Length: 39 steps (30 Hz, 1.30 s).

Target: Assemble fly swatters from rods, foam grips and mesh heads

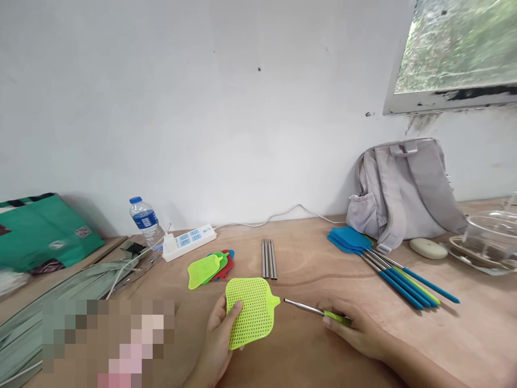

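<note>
Green bag [44, 231]: at the far left, lying on its side; its contents are hidden.
Grey-green fabric [72, 293]: spread along the left, a white cable across it.
Water bottle [146, 221]: clear, blue cap on, blue label, upright with a lean; I cannot tell how full it is.
Power strip [189, 242]: white, just right of the bottle.
Loose mesh heads [204, 271]: overlapping in a small pile, green shades on the left, red and blue showing on the right.
Left hand [220, 331]: fingers clamped on a lime mesh head [252, 310], thumb on its face, other fingers mostly hidden behind; the head's neck points right.
Steel tubes [269, 258]: side by side in a row, beyond the held head.
Steel rod [305, 306]: its bare tip faces the neck, near it but apart.
Right hand [355, 326]: fingers closed around the rod's lime grip [333, 316].
Swatters [391, 283]: stacked at right, blue heads to the far left, grips fanned towards the near right, blue except one lime.
Backpack [407, 188]: pale grey, against the wall, contents out of sight.
Cream case [428, 249]: rounded, in front of the backpack.
Clear bowl [490, 233]: at the far right on a tray-like base; contents unclear.
Counter [299, 253]: brown wood grain.
Wall [258, 118]: white, marked, with a thin cord [299, 205] along its foot.
Window [460, 48]: upper right, greenery outside, dark stains on the sill.
</note>
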Motion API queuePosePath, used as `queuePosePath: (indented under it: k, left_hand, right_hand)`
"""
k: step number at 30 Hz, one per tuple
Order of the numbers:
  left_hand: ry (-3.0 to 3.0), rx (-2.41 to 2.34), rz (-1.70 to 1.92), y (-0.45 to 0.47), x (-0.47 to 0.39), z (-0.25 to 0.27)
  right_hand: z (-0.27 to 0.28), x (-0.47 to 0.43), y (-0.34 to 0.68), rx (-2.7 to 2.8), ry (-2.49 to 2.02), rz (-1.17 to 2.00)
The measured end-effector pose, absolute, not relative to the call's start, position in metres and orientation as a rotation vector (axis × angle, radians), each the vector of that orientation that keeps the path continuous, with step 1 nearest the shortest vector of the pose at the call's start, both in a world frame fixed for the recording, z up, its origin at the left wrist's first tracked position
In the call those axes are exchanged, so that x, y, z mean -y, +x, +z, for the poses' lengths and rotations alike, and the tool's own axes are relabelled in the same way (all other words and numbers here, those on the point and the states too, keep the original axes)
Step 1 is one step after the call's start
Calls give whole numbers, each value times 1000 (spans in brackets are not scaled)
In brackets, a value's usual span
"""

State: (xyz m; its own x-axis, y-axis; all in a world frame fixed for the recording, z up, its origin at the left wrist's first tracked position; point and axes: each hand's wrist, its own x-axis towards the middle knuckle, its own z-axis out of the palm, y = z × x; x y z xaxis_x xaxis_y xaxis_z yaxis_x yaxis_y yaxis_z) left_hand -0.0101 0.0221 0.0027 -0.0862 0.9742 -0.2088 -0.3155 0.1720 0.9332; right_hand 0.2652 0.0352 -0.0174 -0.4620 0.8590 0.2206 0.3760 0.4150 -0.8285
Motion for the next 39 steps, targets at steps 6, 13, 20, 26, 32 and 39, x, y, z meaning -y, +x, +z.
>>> queuePosePath:
  k: [6,13,20,26,32,39]
  left_hand:
    - [806,-1152,1250,-9,-22,4]
    - [839,-1182,1229,-11,-22,6]
    - [912,-1252,1160,-13,-18,4]
    - [1005,-1289,1080,-6,-13,-5]
    - [1050,-1307,1135,0,-7,-1]
    - [1025,-1341,1202,8,-3,-2]
  right_hand:
    - [-14,-35,266,2123,-1067,900]
    - [-15,-37,270,2115,-1058,910]
    - [-3,-42,277,2213,-1081,652]
    - [-5,-43,281,2233,-1053,475]
    - [-6,-39,279,2279,-1035,462]
    - [-4,-37,277,2289,-1033,546]
